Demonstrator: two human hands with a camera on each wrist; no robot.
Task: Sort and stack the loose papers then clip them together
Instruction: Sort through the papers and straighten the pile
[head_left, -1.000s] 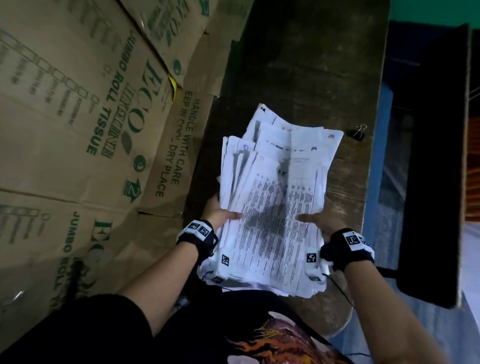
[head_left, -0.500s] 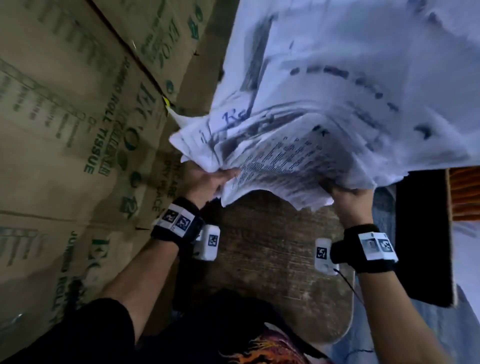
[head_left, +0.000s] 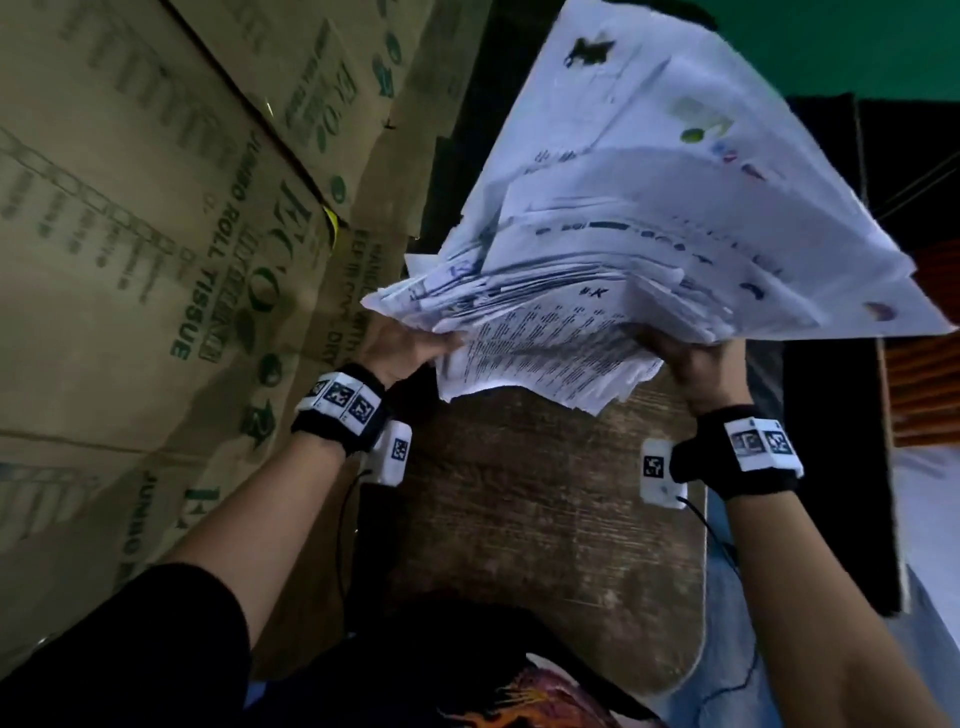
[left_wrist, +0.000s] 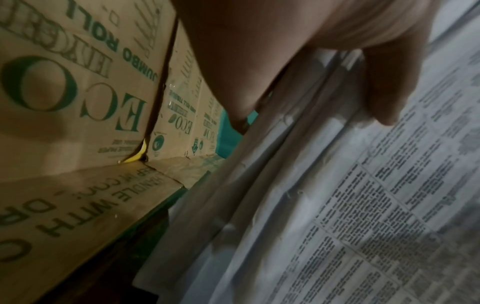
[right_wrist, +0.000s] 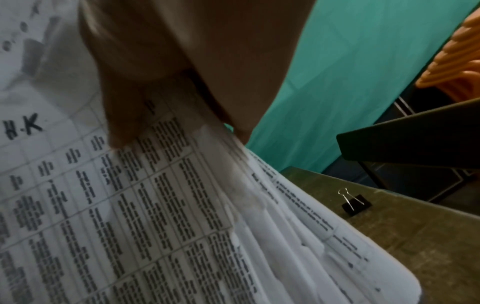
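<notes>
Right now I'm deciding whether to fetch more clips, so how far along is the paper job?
Gathered: the papers are in one bundle. In hand: the left hand and right hand grip its sides, holding it up off the table; the sheet edges are fanned and uneven, so squaring is unfinished. Left: clipping. The binder clip lies untouched on the table.

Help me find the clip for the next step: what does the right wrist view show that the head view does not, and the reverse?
Only the right wrist view shows the black binder clip, lying apart from the papers on the wooden table. Only the head view shows the left hand, which grips the stack's left edge, and the cardboard boxes. Both show the stack of papers, lifted off the table with uneven edges, and the right hand gripping its right side.
</notes>
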